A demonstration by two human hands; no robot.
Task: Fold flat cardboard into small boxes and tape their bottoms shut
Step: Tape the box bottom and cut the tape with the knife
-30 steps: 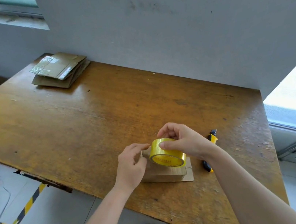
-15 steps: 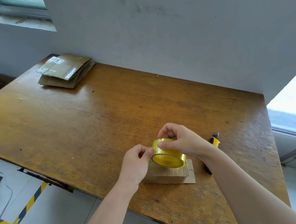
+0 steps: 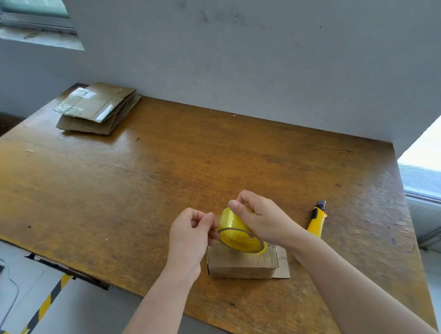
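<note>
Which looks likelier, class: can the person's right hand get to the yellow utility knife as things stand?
Probably yes, but not at once. The utility knife lies in the open on the wooden table, just beside the right hand, with nothing between them. That hand is holding the yellow tape roll, so it must let go first.

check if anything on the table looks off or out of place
Nothing looks spilled or damaged. The one untidy spot is the stack of flat cardboard at the far left corner, fanned unevenly, with old tape strips on its top sheet. The yellow utility knife lies right of the small box; whether its blade is out is unclear.
</note>
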